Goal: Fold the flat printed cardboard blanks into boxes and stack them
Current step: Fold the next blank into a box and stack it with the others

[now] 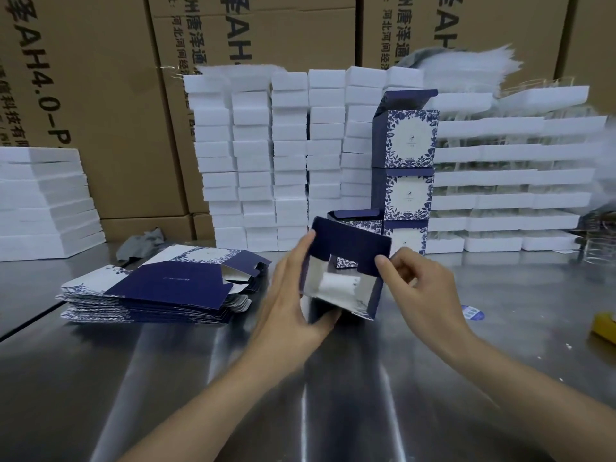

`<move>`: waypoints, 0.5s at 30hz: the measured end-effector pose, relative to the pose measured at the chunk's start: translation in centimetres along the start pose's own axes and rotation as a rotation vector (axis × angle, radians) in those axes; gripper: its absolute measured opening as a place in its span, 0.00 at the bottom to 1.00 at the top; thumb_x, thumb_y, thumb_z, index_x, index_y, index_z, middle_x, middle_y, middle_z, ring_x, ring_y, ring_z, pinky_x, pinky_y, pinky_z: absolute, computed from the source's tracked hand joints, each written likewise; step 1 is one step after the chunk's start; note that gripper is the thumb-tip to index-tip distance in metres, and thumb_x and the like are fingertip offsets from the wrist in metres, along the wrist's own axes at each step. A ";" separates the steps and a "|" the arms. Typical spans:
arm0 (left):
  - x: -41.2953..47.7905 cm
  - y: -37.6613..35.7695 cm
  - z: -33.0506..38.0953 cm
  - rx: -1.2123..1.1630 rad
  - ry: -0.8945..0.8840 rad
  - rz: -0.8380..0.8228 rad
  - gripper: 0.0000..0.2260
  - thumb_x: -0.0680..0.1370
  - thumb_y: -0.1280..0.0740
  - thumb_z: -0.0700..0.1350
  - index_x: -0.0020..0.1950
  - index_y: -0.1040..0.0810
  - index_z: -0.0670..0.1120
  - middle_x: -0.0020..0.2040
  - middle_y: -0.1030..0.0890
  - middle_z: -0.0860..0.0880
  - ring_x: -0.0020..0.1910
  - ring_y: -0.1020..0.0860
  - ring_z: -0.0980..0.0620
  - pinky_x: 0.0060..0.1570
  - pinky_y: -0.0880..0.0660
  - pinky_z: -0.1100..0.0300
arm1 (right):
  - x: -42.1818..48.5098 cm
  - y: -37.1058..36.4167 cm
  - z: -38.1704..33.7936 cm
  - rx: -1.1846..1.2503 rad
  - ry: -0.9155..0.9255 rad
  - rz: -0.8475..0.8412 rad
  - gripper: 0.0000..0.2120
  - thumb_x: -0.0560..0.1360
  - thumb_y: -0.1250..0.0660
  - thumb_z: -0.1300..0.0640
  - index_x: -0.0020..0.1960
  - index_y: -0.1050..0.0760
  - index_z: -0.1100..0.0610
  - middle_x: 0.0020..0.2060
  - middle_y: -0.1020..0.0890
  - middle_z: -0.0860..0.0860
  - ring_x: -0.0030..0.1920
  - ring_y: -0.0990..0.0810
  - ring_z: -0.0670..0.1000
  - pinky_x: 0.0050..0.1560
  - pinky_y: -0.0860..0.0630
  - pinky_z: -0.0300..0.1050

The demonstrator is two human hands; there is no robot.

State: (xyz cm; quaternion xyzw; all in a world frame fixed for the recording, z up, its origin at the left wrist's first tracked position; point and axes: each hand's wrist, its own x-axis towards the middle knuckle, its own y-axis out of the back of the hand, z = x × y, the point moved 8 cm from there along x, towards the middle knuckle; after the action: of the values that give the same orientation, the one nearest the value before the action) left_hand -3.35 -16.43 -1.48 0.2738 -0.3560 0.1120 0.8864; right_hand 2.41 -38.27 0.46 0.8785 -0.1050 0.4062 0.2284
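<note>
The left grip (293,295) and the right grip (416,288) reach forward over the steel worktop (200,378) and share one half-folded box (346,261). It is held tilted with its open end towards the wearer, so the silver lining and a white inner flap show; that angle likely keeps the flaps in sight while they are turned in. I cannot tell whether its lower corner rests on the worktop.

The left grip is closed around the box's left wall, thumb tip at the upper corner of the navy flap and fingers curled underneath, steadying the body. The right grip is narrow: thumb and forefinger pinch the flap's right edge, apparently to bend it over.

Left of the hands lies a pile of flat blanks (160,288), near enough for the left arm to draw the next one. Just behind the held box rises the stack of finished boxes (408,168), three high, the top one's lid flap standing up. Beyond stand white foam blocks (290,155) and brown cartons (100,95).
</note>
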 end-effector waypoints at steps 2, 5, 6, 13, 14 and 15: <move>-0.3 -0.4 0.4 0.049 -0.042 -0.026 0.44 0.74 0.20 0.49 0.80 0.41 0.72 0.78 0.39 0.68 0.80 0.39 0.64 0.74 0.32 0.53 | -0.2 -0.3 -0.4 0.001 0.061 -0.022 0.08 0.79 0.33 0.40 0.47 0.29 0.42 0.39 0.19 0.41 0.39 0.19 0.45 0.37 0.25 0.44; -0.1 0.1 -0.1 0.054 -0.009 0.033 0.32 0.75 0.20 0.46 0.74 0.27 0.65 0.76 0.37 0.68 0.76 0.36 0.68 0.73 0.27 0.52 | -0.5 -1.1 -0.7 -0.044 0.125 -0.100 0.16 0.79 0.32 0.46 0.63 0.30 0.32 0.49 0.23 0.37 0.42 0.17 0.43 0.39 0.20 0.45; 0.0 0.3 -0.3 0.062 0.000 0.045 0.29 0.74 0.19 0.45 0.72 0.23 0.61 0.75 0.35 0.65 0.74 0.33 0.67 0.71 0.26 0.52 | -0.6 -1.4 -0.7 -0.090 0.144 -0.131 0.20 0.79 0.32 0.49 0.66 0.31 0.31 0.50 0.25 0.37 0.42 0.17 0.42 0.39 0.21 0.44; -0.5 -1.1 -0.2 0.129 -0.048 -0.046 0.31 0.75 0.21 0.45 0.76 0.26 0.60 0.75 0.36 0.65 0.70 0.29 0.66 0.64 0.21 0.56 | -0.8 -3.1 1.2 -0.397 0.053 -0.324 0.28 0.80 0.40 0.53 0.79 0.34 0.38 0.52 0.29 0.41 0.52 0.23 0.49 0.49 0.23 0.50; -0.5 -1.2 -0.3 0.143 -0.048 -0.054 0.32 0.75 0.21 0.46 0.77 0.27 0.61 0.76 0.38 0.65 0.70 0.29 0.67 0.63 0.22 0.60 | -0.8 -3.0 1.2 -0.375 0.060 -0.333 0.28 0.80 0.39 0.53 0.79 0.35 0.37 0.52 0.29 0.41 0.52 0.23 0.48 0.50 0.23 0.50; -0.4 -1.2 -0.5 0.156 -0.043 -0.063 0.33 0.75 0.21 0.48 0.77 0.29 0.62 0.77 0.40 0.66 0.69 0.30 0.68 0.62 0.23 0.64 | -0.8 -3.0 1.0 -0.347 0.078 -0.335 0.28 0.81 0.39 0.52 0.79 0.36 0.35 0.51 0.29 0.40 0.50 0.22 0.45 0.50 0.23 0.50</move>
State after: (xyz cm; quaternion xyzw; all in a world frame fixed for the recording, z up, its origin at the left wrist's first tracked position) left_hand -2.91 -17.16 -2.53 0.3554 -0.3563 0.1054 0.8577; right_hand 3.63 -36.17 -1.69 0.8149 -0.0172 0.3720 0.4441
